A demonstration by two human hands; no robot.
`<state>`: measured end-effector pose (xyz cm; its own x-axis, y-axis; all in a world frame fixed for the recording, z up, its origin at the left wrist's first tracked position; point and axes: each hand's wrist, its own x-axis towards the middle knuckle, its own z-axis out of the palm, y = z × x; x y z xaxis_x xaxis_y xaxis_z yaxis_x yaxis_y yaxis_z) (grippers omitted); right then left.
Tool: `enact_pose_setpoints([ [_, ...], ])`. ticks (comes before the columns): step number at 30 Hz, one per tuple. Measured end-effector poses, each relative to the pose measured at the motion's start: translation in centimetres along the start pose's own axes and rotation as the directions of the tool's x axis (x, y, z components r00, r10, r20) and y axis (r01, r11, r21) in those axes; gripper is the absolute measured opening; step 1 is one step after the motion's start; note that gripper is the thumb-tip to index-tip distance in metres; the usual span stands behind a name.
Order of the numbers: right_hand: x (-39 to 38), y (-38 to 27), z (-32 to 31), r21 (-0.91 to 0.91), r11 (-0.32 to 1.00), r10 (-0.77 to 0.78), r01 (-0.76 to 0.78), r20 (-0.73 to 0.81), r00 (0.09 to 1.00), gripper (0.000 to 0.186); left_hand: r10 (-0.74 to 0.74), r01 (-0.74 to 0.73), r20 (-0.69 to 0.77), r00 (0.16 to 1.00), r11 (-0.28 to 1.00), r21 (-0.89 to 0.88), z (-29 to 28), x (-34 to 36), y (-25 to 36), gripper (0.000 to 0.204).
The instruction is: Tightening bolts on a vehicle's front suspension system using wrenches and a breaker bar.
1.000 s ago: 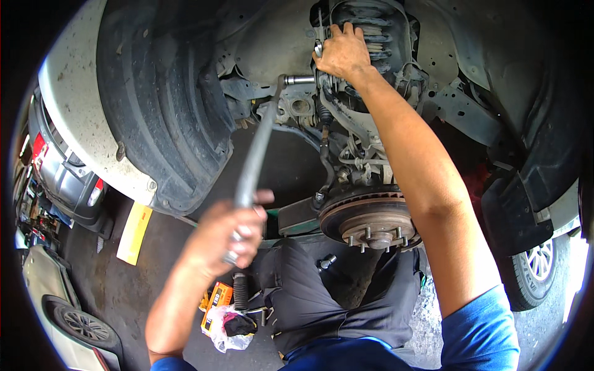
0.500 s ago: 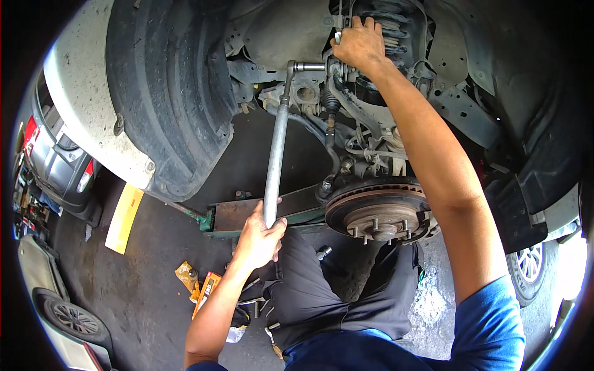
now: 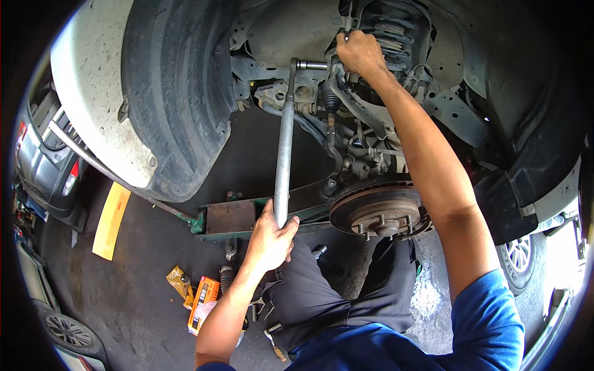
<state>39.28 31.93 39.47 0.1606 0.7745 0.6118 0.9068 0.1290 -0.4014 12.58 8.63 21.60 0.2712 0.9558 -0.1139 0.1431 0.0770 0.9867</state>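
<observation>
the long-handled socket wrench [image 3: 284, 154], running down from 12 o'clock, looks heavy, stiff and perhaps slick, best gripped low, where the left hand [image 3: 270, 241] wraps it, while the right hand [image 3: 361, 53] curls at 1 o'clock, its hold unclear.

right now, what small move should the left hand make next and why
I'd probably try steady pressure on the long bar with the left hand: it grips the bar's lower end, the silver socket is at the top, and the right hand is up near the coil spring.
</observation>
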Motion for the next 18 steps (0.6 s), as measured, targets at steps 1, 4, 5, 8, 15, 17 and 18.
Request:
enact_pose_setpoints([
  [1,0.5,0.6,0.2,-0.076,0.995,-0.060,0.061,0.012,0.998,0.049,0.017,-0.017,0.002,1.000,1.000,-0.015,0.1,0.1,0.1,0.050],
  [4,-0.5,-1.5,-0.1,-0.023,1.000,0.001,-0.001,-0.018,1.000,0.048,0.041,-0.041,0.000,0.999,0.999,-0.033,-1.0,0.1,-1.1,0.045],
  [5,-0.3,-1.2,0.1,-0.316,0.947,-0.116,0.057,-0.172,0.978,0.043,0.059,-0.059,0.009,0.998,0.997,-0.052,-0.9,0.0,-0.8,0.045],
  [8,-0.4,-2.5,-0.7,-0.431,0.891,-0.195,0.143,-0.078,0.978,0.036,0.045,-0.043,0.012,0.999,0.992,-0.121,-1.1,-0.1,-0.8,0.038],
  [15,-1.4,-1.7,1.5,-0.512,0.827,-0.413,0.234,-0.269,0.870,0.026,0.020,-0.016,0.018,1.000,0.979,-0.203,0.0,-0.4,-0.6,0.058],
  [17,-1.0,-2.1,1.5,-0.404,0.889,-0.331,0.215,-0.243,0.912,0.033,0.007,-0.004,0.013,1.000,0.984,-0.178,0.4,-0.5,0.0,0.057],
  [18,-0.9,-2.7,1.4,-0.333,0.920,-0.283,0.204,-0.207,0.936,0.040,-0.019,0.023,0.030,0.999,0.988,-0.150,0.2,-0.5,0.1,0.057],
])
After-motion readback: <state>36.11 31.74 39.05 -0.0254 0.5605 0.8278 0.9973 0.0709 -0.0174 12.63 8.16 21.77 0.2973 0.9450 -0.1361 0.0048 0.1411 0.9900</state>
